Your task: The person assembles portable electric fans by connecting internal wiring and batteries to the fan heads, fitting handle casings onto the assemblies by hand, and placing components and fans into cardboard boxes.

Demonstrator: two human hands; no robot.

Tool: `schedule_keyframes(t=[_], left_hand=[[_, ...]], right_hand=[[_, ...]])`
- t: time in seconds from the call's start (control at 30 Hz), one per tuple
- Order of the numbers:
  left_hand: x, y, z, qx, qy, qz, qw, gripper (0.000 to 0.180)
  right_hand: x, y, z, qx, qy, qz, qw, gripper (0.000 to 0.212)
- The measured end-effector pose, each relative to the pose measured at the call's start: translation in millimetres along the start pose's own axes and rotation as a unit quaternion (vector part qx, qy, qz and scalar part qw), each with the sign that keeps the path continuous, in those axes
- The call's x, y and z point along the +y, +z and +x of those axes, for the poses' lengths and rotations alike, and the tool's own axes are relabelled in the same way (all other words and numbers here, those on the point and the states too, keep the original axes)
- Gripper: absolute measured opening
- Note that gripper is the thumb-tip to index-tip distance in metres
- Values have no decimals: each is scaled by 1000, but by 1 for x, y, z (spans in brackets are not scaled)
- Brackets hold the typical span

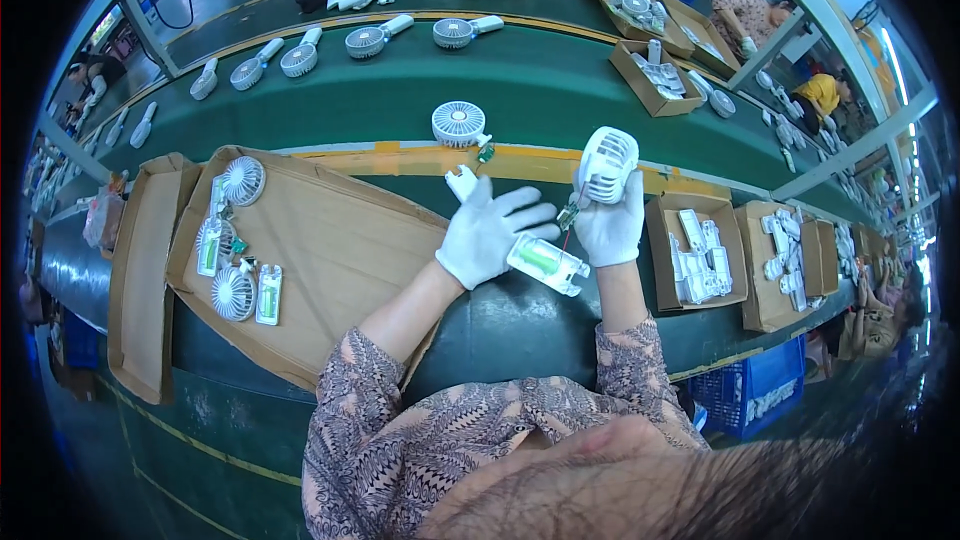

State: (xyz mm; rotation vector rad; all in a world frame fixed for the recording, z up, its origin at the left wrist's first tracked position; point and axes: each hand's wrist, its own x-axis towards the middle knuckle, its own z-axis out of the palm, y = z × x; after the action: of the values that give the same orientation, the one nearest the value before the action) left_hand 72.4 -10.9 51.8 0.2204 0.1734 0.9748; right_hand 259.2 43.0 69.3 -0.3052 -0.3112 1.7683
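head view, right hand (610,225) raised gripping fan head (607,163), left hand (487,230) fingers spread

green conveyor belt (560,90) | cardboard sheet (340,250) | blue crate (755,390)

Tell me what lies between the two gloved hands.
In the head view, the handle half with its green battery bridges the left hand and right hand, wired to the fan head.

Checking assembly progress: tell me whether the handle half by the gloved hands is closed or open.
Open: the handle half lies face up, its green battery exposed, under the left hand.
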Motion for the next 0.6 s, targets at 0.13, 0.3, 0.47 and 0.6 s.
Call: schedule_keyframes(t=[0.13,0.3,0.47,0.6], left_hand=[[-11,-1,-5,-89,-90,110,986,55],[-24,1,-3,-43,-174,351,919,40],[-37,9,-12,-115,-268,264,919,32],[-34,4,-9,-160,-182,11,970,45]], right_hand=[[-4,9,-5,37,-54,-5,998,44],[1,11,-13,2,-11,-38,999,44],[12,14,-22,-56,51,-18,997,49],[6,12,-18,-80,23,-15,996,49]])
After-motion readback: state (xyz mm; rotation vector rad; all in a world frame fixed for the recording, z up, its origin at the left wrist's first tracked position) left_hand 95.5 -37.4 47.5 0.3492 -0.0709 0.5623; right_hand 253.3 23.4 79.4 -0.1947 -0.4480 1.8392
